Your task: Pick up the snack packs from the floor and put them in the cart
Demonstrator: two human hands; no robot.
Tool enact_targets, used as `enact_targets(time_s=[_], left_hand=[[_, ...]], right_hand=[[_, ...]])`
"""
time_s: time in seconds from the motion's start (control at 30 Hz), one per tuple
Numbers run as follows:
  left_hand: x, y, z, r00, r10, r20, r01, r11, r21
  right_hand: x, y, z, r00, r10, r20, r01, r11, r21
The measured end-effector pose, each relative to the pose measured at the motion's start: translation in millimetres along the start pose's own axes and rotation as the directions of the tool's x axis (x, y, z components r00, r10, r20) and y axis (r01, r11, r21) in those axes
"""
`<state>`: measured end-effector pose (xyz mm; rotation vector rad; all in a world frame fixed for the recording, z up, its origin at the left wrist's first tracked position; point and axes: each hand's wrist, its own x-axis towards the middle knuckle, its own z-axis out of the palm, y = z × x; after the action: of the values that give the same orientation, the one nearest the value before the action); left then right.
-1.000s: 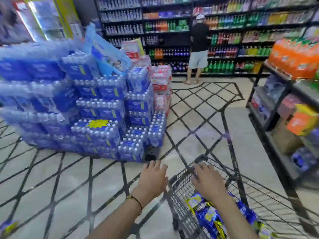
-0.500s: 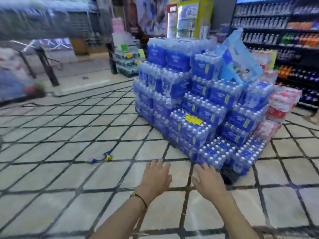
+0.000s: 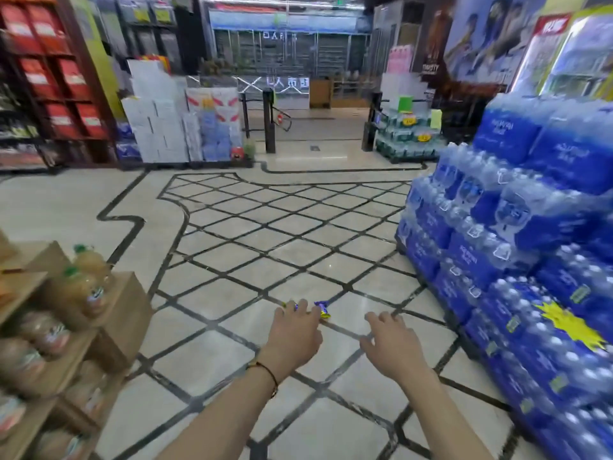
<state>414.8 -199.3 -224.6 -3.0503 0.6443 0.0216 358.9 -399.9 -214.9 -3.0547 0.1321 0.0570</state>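
Two bare hands reach forward over a tiled shop floor [image 3: 232, 247], palms down. The left hand [image 3: 293, 333] has its fingers [image 3: 300, 312] spread loose and released, grasping nothing; a thin dark cord with a small bead circles its wrist. The right hand [image 3: 391, 343] is likewise open, fingers fanned and empty.

A snack pack [image 3: 322, 308] in blue and yellow wrapping lies on the floor just beyond the left hand, at about 1 o'clock from its fingertips, and the hand covers part of it (whether the fingertips touch the wrapper cannot be told). A second scrap of yellow and blue shows at the left hand's 11 o'clock, partly hidden behind the fingers; it may be one end of the same pack or another pack.

At 3 o'clock from the hands rises a stepped stack of water packs [image 3: 517, 247] in blue shrink-wrap, with a yellow starburst label low on its side. At 9 o'clock stand open cardboard boxes [image 3: 109, 310] holding juice bottles [image 3: 88, 280] with green caps, blurred by motion.

Far ahead at 12 o'clock are an entry gate [image 3: 270, 122] with black posts, stacked white cartons [image 3: 156, 117] to its left, and a smaller pile of green-labelled bottle packs to its right. The floor is pale with black diagonal lines forming diamonds.
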Motion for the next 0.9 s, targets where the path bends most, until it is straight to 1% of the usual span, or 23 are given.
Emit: enact_targets(time_s=[0.07,0.17,0.23,0.3,0.5,0.67,0.77,0.83,0.9], left_hand=[[19,-17,9,0.998,-0.048,0.04,0.05,0.998,-0.041],[56,-32,30,0.986,-0.114,0.123,0.126,0.988,-0.091],[85,-37,42,0.975,-0.133,0.178,0.156,0.98,-0.125],[115,-42,52,0.969,-0.144,0.199,0.175,0.973,-0.15],[237,-56,66,0.957,-0.194,0.215,0.231,0.959,-0.164],[337,-70,64,0.942,-0.245,0.23,0.293,0.935,-0.201],[380,-82,67,0.933,-0.293,0.21,0.34,0.908,-0.243],[409,-92,76,0.927,-0.325,0.19,0.366,0.894,-0.258],[440,-103,89,0.918,-0.343,0.2,0.388,0.88,-0.273]], right_hand=[[30,-10,6,1.0,-0.004,0.026,0.005,1.0,-0.023],[77,-13,17,0.997,-0.032,0.066,0.033,0.999,-0.013],[115,-9,25,0.997,-0.042,0.07,0.042,0.999,0.001],[153,-2,35,0.995,-0.054,0.082,0.053,0.998,0.015],[289,29,58,0.987,-0.084,0.141,0.068,0.992,0.111],[400,58,63,0.981,-0.103,0.164,0.083,0.989,0.121],[454,60,67,0.975,-0.126,0.183,0.1,0.984,0.148],[488,58,72,0.975,-0.142,0.169,0.113,0.979,0.172],[523,56,78,0.978,-0.141,0.151,0.11,0.975,0.195]])
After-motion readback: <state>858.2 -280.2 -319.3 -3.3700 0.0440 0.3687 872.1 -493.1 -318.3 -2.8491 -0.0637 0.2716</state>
